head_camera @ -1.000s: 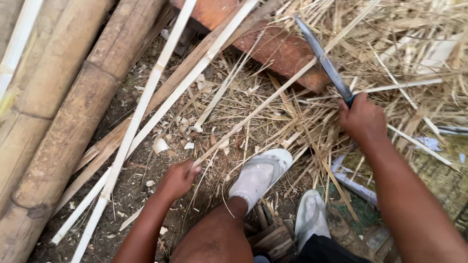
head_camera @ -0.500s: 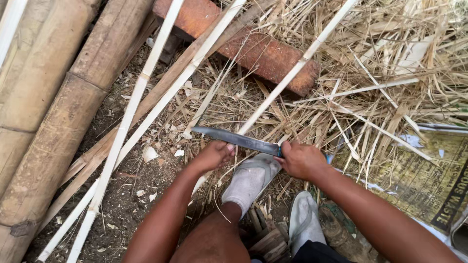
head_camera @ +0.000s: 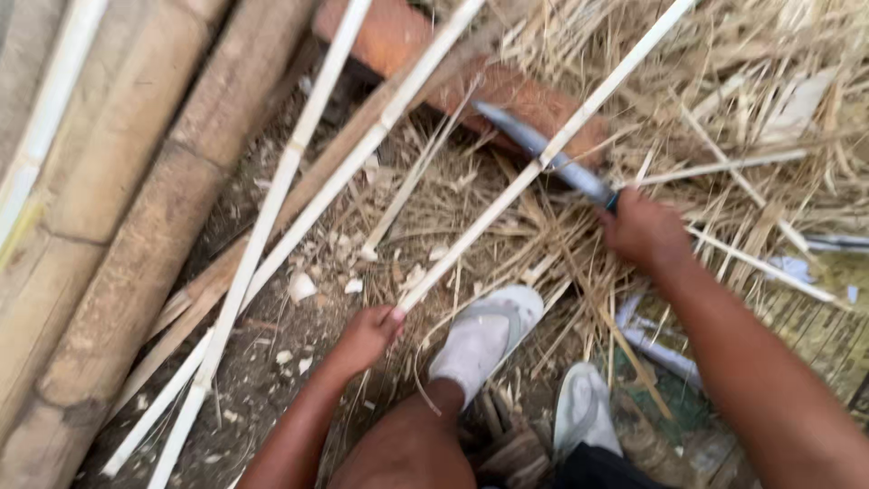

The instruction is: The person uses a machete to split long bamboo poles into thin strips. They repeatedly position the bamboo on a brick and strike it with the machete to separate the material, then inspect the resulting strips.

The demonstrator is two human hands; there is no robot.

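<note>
The left hand (head_camera: 365, 337) grips the near end of a pale bamboo strip (head_camera: 543, 161) low above the ground, the right hand (head_camera: 644, 231) is closed around a long knife (head_camera: 543, 152) whose blade meets the strip, so the cutting step seems in hand, and the next stroke needs a firm strip.

The right hand (head_camera: 644, 231) has swung from the lower centre of the frame, where both hands met on the long knife (head_camera: 543, 154) half a second ago, up to the centre right, so the blade now slants toward the upper centre across the pale bamboo strip (head_camera: 543, 163). The left hand (head_camera: 367, 337) has let go of the blade and dropped lower left, gripping the strip's near end.
</note>
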